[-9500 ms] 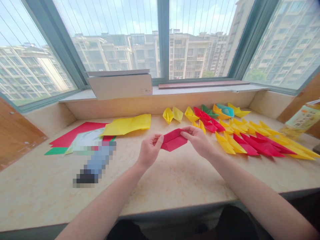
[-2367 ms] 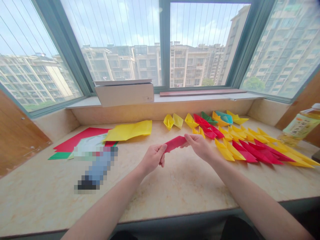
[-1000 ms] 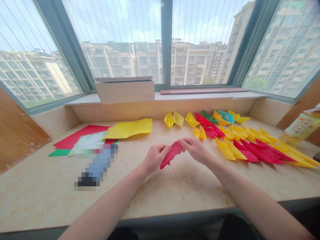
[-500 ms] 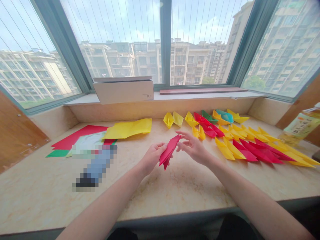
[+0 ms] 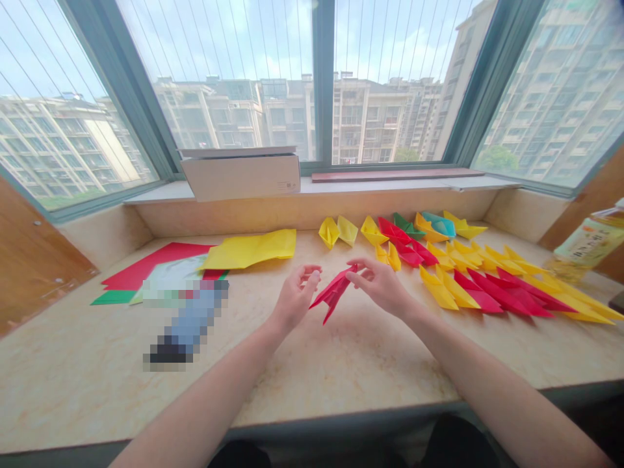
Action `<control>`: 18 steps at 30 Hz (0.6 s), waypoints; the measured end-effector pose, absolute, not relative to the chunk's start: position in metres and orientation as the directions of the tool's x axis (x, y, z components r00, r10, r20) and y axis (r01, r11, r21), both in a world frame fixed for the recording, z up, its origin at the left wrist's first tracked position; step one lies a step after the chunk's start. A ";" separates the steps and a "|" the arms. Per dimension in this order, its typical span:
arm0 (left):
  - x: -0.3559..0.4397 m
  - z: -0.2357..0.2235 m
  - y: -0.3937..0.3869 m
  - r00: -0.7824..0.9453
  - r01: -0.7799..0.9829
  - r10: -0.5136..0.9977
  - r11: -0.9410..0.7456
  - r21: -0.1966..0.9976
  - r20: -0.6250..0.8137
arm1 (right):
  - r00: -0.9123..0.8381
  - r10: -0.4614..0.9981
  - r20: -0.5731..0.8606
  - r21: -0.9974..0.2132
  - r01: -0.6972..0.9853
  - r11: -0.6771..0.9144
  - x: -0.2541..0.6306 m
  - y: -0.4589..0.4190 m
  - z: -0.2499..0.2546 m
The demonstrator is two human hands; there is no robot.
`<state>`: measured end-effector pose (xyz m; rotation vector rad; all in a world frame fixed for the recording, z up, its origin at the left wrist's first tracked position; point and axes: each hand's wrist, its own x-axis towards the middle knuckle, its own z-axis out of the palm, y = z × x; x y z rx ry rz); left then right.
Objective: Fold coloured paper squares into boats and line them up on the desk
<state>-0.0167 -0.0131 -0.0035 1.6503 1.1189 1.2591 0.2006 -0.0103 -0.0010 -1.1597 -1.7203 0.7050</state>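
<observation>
A folded piece of red paper point(image 5: 334, 292) hangs above the counter, its two pointed lower ends spread apart. Thumb and fingers of my right hand point(image 5: 379, 285) pinch its upper tip. Just left of the paper, my left hand point(image 5: 296, 291) has its fingers curled but apart, with nothing held in them. To the right of my hands lie several folded paper boats: yellow ones point(image 5: 446, 288), red ones point(image 5: 509, 294) and a green one point(image 5: 407, 225).
Flat yellow paper point(image 5: 248, 250) and red sheets point(image 5: 156, 263) lie at the left, beside a blurred-out object point(image 5: 188, 325). A white box point(image 5: 241, 177) stands on the window ledge. A bottle point(image 5: 587, 244) of yellow liquid lies tilted at the right.
My left hand has let go of the red paper and drawn slightly left. My right hand now pinches its tip, and the paper's lower ends have swung apart.
</observation>
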 end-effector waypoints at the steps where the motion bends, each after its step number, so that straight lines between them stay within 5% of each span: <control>1: -0.018 -0.003 -0.013 0.133 0.264 0.909 -0.416 0.870 0.394 | -0.121 0.921 0.370 -0.819 0.424 0.385 0.201 -0.010 -0.002; 6: -0.019 -0.006 -0.019 0.373 0.464 0.706 -0.704 0.537 0.602 | -0.080 0.926 0.370 -0.786 0.505 0.358 0.200 -0.009 -0.005; 18: -0.022 -0.011 -0.013 0.367 0.573 0.760 -0.639 0.514 0.537 | -0.078 0.937 0.340 -0.756 0.570 0.322 0.197 -0.014 -0.004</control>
